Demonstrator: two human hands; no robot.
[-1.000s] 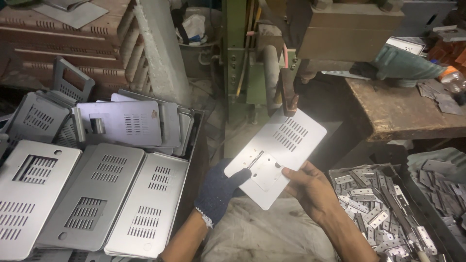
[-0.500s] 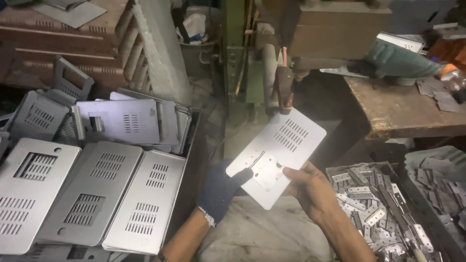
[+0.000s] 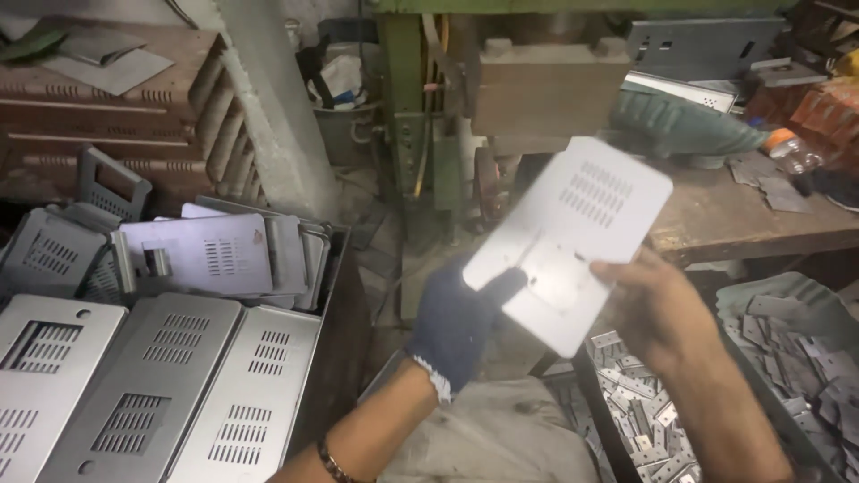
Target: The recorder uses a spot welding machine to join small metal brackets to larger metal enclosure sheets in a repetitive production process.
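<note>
**A:** Where is the plate right now?

**B:** I hold the slotted metal plate (image 3: 566, 240) up in the air in front of the green press (image 3: 420, 134), tilted, between both hands. My left hand (image 3: 456, 320), in a dark blue glove, has its grip clamped on the lower left edge, thumb on the face. My right hand (image 3: 658, 309) is bare and its grip is closed on the lower right edge.

**A:** What could go wrong?

**B:** I judge the bare right palm is the weak point: a stamped edge can cut it if the plate slides. The plate is also held only by 1 end, so it could tip and drop into the bin of small metal parts (image 3: 644, 402) below. The far corner sits near the press block (image 3: 546, 94), and a knock there could twist it out of my grip.

**A:** Any packages or labels around?

**B:** On the wooden counter (image 3: 752, 215) at right there is a bottle with an orange cap (image 3: 787, 148), and orange packaging (image 3: 828, 107) behind it. At left, a stack of grey vented panels (image 3: 161, 385) fills a crate. I see no signs I can tell apart.
</note>
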